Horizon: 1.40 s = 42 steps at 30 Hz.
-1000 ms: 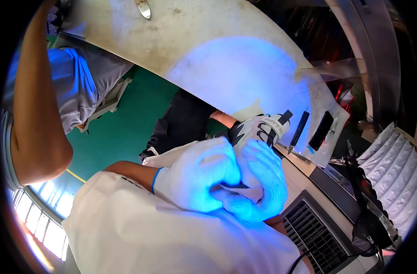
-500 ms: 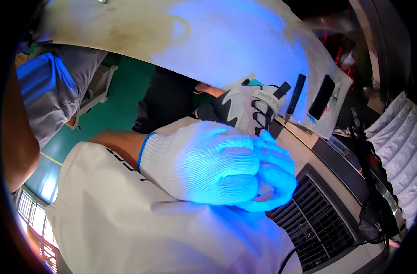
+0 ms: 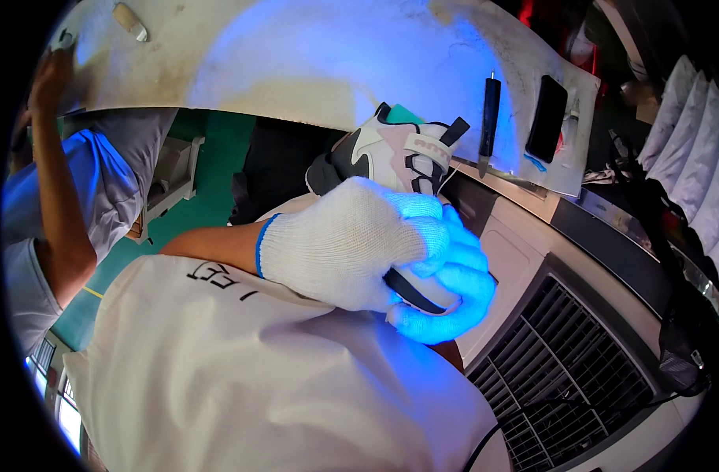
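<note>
In white knit gloves, both my hands close over a grey, white and black sneaker near my lap. Its strap, laces and dark pull tab point toward the table. My left hand, with a blue cuff, lies across it. Curled gloved fingers to the right, which look like my right hand, glow under blue light. A dark-edged pale part shows between the hands, probably the sneaker's lower end. The gloves hide most of that end. The right palm and wrist are out of sight.
On the pale table lie a black-handled tool, a black slab and a tan-handled tool. A person's arm is at left. A dark grille, a cable and a ribbed white duct stand at right.
The sneaker and my hands have shifted slightly up and left in view. A dark-edged part now shows between the gloves. The person's forearm has come up to the table at left.
</note>
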Motion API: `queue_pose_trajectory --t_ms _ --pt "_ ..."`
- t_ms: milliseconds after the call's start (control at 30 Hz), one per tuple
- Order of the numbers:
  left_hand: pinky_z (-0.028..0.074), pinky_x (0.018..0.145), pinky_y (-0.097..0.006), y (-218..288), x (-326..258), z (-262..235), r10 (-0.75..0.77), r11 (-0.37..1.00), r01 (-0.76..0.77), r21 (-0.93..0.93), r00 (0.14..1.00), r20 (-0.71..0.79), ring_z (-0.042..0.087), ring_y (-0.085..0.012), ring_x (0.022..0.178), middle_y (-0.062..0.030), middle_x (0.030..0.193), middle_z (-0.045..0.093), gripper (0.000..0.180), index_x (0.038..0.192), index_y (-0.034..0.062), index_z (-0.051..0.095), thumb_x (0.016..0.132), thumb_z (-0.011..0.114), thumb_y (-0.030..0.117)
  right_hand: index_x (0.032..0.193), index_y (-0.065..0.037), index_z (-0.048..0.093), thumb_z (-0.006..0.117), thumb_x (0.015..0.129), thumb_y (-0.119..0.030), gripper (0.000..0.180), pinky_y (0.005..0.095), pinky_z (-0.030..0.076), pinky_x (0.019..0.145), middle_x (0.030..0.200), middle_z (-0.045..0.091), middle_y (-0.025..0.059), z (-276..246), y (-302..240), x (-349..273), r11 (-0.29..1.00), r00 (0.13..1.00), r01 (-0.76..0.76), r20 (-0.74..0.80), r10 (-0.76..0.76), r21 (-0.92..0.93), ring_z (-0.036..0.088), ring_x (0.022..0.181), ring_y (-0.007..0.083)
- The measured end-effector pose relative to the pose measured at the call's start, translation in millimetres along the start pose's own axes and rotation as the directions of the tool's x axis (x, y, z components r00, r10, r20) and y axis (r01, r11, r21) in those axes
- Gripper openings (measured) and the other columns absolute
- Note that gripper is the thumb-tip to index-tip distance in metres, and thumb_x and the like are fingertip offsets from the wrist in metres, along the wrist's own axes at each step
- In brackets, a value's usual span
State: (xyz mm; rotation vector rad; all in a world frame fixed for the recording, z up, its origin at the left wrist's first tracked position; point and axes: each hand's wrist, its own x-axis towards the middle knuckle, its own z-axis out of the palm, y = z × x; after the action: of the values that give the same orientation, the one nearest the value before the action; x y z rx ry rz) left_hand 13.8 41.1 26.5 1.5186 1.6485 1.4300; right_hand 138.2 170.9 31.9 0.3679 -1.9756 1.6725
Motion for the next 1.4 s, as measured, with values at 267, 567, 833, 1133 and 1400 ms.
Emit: queue_pose_trajectory --t_ms 267,567,833,1133,1400 --pt "0.061 0.072 -0.042 0 -1 17 -0.001 0.997 -0.006 -0.079 0.996 -0.091 0.074 -0.0329 0.087 -0.0092 0.097 0.068 0.047 0.103 0.0129 0.070 0.068 0.099 0.026 0.132 0.010 0.066 0.087 0.095 -0.028 0.057 0.0668 0.049 0.115 0.129 0.074 0.0343 -21 -6 -41 0.988 0.991 -0.102 -0.075 0.111 0.113 0.074 0.121 0.0494" --pt "0.056 0.066 -0.039 8 0 26 -0.094 0.988 0.071 -0.137 0.982 -0.164 0.068 -0.0294 0.077 -0.0059 0.089 0.063 0.040 0.094 0.0154 0.063 0.074 0.097 0.015 0.132 0.010 0.066 0.084 0.098 -0.029 0.055 0.0684 0.047 0.116 0.129 0.073 0.0350 -59 24 -37 0.986 0.996 -0.089 -0.007 0.091 0.140 0.074 0.120 0.0500" --pt "0.052 0.061 -0.038 1 -3 28 -0.017 0.994 -0.007 -0.107 0.974 -0.224 0.067 -0.0265 0.072 -0.0047 0.086 0.063 0.041 0.091 0.0162 0.064 0.072 0.100 0.016 0.134 0.008 0.065 0.079 0.104 -0.033 0.053 0.0711 0.042 0.119 0.133 0.071 0.0365 -45 3 -61 0.974 0.980 -0.136 -0.117 0.159 0.181 0.070 0.126 0.0525" --pt "0.060 0.067 -0.040 -1 -4 27 0.016 0.995 -0.041 -0.095 0.970 -0.244 0.073 -0.0306 0.080 -0.0074 0.099 0.065 0.038 0.096 0.0143 0.068 0.070 0.095 0.016 0.136 0.000 0.068 0.090 0.086 -0.061 0.081 0.0594 0.040 0.130 0.158 0.058 0.0361 -57 -22 -40 0.916 0.916 -0.400 0.000 0.400 -0.032 0.050 0.157 0.0471" --pt "0.055 0.059 -0.042 -17 -11 20 0.109 0.979 -0.151 -0.136 0.954 -0.278 0.071 -0.0282 0.075 -0.0054 0.098 0.065 0.045 0.103 0.0181 0.069 0.068 0.098 0.024 0.143 0.006 0.065 0.076 0.085 -0.021 0.065 0.0610 0.042 0.127 0.151 0.065 0.0348 -45 -37 -14 0.843 0.877 -0.462 -0.001 0.481 -0.277 0.059 0.149 0.0481"
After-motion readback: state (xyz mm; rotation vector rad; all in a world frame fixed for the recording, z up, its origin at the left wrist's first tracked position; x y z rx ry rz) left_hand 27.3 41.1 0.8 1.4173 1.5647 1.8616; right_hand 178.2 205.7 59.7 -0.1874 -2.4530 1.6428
